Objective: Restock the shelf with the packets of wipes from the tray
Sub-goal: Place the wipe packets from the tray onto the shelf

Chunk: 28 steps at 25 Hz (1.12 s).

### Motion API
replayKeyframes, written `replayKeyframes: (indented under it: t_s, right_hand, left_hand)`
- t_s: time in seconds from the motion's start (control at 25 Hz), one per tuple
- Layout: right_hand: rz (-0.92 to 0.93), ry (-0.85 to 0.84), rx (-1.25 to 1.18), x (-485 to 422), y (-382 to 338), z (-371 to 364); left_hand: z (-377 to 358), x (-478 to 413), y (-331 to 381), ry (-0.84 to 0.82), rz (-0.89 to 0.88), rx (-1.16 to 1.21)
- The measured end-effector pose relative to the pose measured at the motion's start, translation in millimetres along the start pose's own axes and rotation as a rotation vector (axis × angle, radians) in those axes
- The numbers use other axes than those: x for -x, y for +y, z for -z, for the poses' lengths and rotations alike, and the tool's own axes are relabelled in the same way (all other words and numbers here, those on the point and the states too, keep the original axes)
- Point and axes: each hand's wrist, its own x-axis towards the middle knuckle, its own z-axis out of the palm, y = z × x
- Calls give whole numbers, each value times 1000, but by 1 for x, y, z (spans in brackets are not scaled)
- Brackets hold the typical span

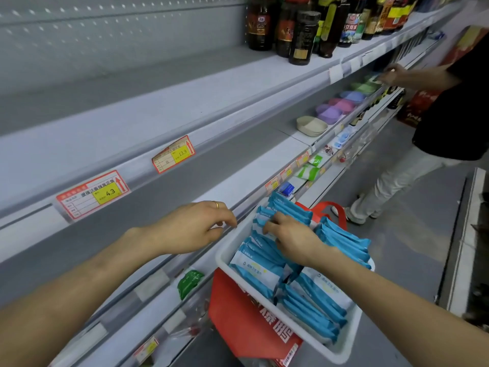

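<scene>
A white tray [225, 250] sits on a red bag at lower centre, filled with several blue-and-white packets of wipes [260, 268]. My right hand [291, 234] reaches into the tray's far end, its fingers curled onto the upright packets [288, 205] there. My left hand [190, 226] hovers at the grey shelf's front edge [238, 210] just left of the tray, fingers loosely curled, holding nothing; a ring shows on one finger. The bare shelf surface [238, 170] lies beyond that edge.
Price tags [92, 193] hang on the upper shelf rail. Dark bottles [299, 30] stand on the top shelf. Coloured bowls [333, 112] line the shelf to the right. Another person [434, 123] stands at the right, reaching to the shelf. A green packet [189, 283] lies on a lower shelf.
</scene>
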Motion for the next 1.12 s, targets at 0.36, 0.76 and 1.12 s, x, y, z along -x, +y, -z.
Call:
replayKeyframes:
  t_s: [0.36, 0.76, 1.12]
  right_hand:
    - [13, -25, -3, 27, 8, 23]
    - [14, -17, -184, 86, 14, 51]
    - [54, -65, -271, 89, -2, 54]
  left_hand:
    - [-14, -76, 3, 19, -7, -33]
    - [-69, -157, 10, -53, -117, -155]
    - [-84, -136, 27, -158, -297, -107]
